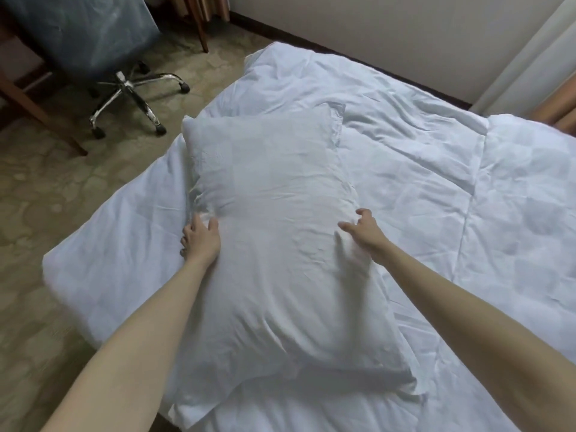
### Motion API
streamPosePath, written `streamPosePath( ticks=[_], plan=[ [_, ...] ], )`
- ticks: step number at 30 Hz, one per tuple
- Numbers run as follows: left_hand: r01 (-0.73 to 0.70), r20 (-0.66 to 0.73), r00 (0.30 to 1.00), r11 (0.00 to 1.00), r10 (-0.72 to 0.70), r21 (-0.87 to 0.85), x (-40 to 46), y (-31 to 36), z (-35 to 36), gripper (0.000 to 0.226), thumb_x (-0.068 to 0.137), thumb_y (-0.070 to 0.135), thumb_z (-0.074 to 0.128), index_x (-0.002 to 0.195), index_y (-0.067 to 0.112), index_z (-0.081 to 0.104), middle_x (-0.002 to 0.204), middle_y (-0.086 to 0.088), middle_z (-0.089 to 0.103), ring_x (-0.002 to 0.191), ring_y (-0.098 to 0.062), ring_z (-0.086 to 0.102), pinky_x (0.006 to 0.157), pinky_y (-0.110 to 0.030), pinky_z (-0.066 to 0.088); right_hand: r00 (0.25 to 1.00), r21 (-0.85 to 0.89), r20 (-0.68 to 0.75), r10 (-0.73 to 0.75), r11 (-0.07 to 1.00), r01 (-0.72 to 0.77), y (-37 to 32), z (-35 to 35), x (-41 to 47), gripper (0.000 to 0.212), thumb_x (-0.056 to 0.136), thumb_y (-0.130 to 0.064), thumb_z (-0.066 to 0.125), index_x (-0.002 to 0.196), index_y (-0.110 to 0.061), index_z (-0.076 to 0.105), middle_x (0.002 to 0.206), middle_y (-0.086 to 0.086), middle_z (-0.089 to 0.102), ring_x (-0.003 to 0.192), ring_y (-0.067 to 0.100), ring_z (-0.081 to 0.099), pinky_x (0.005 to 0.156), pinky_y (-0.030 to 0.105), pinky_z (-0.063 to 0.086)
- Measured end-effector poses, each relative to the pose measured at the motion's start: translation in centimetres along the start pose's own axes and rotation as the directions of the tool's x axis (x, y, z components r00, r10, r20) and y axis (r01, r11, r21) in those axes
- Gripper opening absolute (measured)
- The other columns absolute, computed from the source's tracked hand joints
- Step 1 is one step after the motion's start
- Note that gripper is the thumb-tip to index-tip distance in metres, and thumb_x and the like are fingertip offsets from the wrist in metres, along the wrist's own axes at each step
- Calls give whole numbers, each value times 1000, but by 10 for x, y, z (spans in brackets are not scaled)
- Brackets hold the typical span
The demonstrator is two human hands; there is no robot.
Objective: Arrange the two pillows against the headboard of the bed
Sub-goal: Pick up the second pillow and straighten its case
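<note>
A person's bare arms reached out over a white pillow (274, 244) that lay lengthwise on the rumpled white duvet (436, 188) of a bed, one short end toward the camera and the other toward the far end of the bed. The left hand (201, 240) rested against the pillow's left edge, thumb on top of the fabric and fingers curled down along its side. The right hand (363, 227) sat at the pillow's right edge, its fingers spread apart and bent, the tips touching the cloth; whether they gripped it could not be told. Only this one pillow could be made out. Left of the pillow, beyond the bed, a swivel chair (124, 85) with a chrome base stood on patterned carpet (46, 213).
</note>
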State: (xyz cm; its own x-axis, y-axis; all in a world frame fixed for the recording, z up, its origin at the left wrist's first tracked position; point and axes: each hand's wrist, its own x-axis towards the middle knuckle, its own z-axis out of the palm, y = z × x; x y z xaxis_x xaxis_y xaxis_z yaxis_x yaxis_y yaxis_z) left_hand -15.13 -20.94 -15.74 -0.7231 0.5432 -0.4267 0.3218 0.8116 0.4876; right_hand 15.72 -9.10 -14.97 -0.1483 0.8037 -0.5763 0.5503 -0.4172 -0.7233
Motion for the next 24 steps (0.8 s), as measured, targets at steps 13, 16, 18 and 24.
streamPosePath(
  ticks=[13,16,18,24],
  plan=[
    [222,168,971,896,-169,-384,17,-7,29,97,73,75,52,130,-3,50,136,-19,55,123,-31,54,102,-39,44,997,31,-21,78,997,-77,31,21,32,84,82,-57,61,139,-4,29,147,7,39,131,23,41,96,28,32],
    [201,122,979,890,-165,-409,10,-5,31,85,75,68,58,120,-4,57,127,-19,61,114,-30,59,86,-32,45,995,-4,-97,26,1000,-27,31,21,25,69,79,-54,65,124,-5,48,131,8,54,113,22,53,86,29,37],
    [186,104,982,894,-156,-408,2,-5,27,78,75,66,60,113,-2,61,121,-19,64,110,-28,61,82,-31,45,992,-21,-126,-10,1000,7,28,19,16,56,78,-51,67,110,-6,57,118,8,62,104,23,58,82,31,42],
    [175,84,984,899,-154,-401,-41,-13,22,59,78,59,64,90,1,63,103,-17,69,100,-29,65,83,-38,50,987,-85,-158,-18,996,5,46,3,-31,45,78,-51,66,91,-11,52,105,8,63,101,24,58,83,32,42]
  ],
)
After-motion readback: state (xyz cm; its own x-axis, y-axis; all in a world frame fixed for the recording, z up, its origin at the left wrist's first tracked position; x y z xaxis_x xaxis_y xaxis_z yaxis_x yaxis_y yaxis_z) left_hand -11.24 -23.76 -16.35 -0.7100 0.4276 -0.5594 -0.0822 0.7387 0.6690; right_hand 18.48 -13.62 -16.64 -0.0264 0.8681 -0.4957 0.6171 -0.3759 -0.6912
